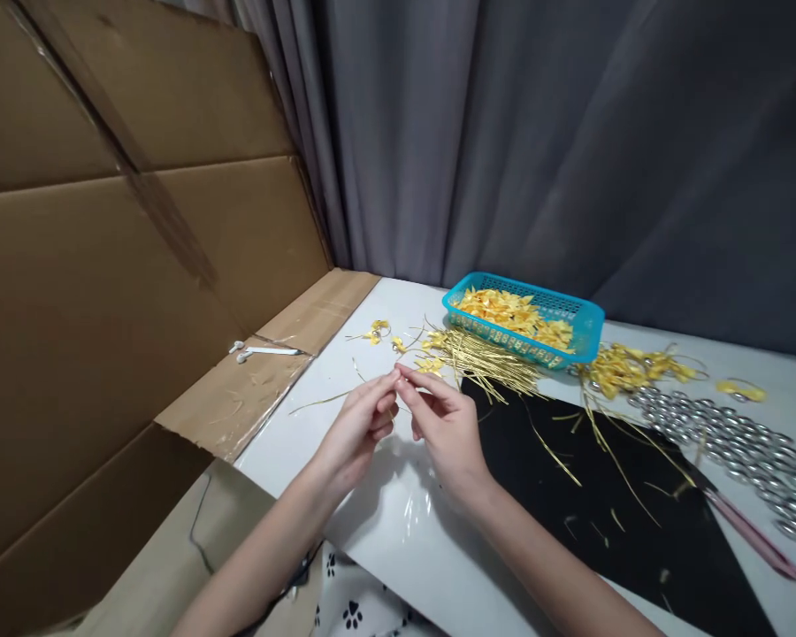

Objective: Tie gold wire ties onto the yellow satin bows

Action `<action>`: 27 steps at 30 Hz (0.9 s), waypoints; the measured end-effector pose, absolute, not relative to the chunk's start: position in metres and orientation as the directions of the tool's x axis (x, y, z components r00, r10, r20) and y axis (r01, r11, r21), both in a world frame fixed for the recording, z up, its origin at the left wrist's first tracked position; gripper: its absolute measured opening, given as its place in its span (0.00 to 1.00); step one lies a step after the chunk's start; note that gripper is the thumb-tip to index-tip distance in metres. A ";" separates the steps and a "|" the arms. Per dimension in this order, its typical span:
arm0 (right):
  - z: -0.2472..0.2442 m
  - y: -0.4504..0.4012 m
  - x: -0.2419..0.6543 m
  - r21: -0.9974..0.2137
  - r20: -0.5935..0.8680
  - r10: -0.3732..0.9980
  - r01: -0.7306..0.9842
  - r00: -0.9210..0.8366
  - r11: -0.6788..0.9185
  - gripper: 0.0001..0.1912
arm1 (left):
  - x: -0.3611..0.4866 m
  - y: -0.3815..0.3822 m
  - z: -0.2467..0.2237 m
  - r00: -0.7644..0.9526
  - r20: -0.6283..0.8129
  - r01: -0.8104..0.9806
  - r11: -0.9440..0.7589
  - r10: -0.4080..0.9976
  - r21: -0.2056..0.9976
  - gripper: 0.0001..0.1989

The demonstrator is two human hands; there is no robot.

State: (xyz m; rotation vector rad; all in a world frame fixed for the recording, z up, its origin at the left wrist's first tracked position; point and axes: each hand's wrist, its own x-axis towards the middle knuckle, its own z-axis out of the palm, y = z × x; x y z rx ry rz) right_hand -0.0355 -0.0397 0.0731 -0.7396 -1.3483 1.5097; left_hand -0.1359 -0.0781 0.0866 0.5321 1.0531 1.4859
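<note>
My left hand (pixel 362 425) and my right hand (pixel 449 429) meet above the white table, thumbs and forefingers pinched together. Whatever they pinch is too small and too covered by the fingers to make out. A thin gold strand (pixel 318 404) lies to the left, passing out of sight behind my left hand. Just beyond the fingertips are yellow ribbon pieces (pixel 430 364) and a bundle of gold twist-tie strands (pixel 494 358). Farther left sit a few small yellow pieces (pixel 377 331) with shiny silver bits on them.
Behind the bundle stands a blue basket (pixel 590 332) of yellow ribbon pieces. A black sheet (pixel 570 495), silver oval rings (pixel 730 438), a yellow pile (pixel 614 367) and pink tweezers (pixel 756 531) lie right. White earphones (pixel 265 351) rest on cardboard (pixel 225 394), left.
</note>
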 end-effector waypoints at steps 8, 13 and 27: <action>0.058 -0.065 -0.016 -0.939 0.321 0.934 -0.183 -0.157 0.292 0.08 | -0.113 -0.099 0.079 -0.115 -0.226 -0.551 0.127 0.967 0.824 0.15; 0.055 -0.071 -0.013 -0.946 0.281 0.951 -0.202 -0.131 0.252 0.09 | -0.108 -0.105 0.074 -0.125 -0.216 -0.420 0.146 0.968 0.896 0.16; 0.061 -0.009 0.069 -0.939 0.111 0.994 -0.326 0.015 0.110 0.13 | -0.132 -0.116 0.060 0.018 -0.319 0.264 0.303 0.948 0.916 0.16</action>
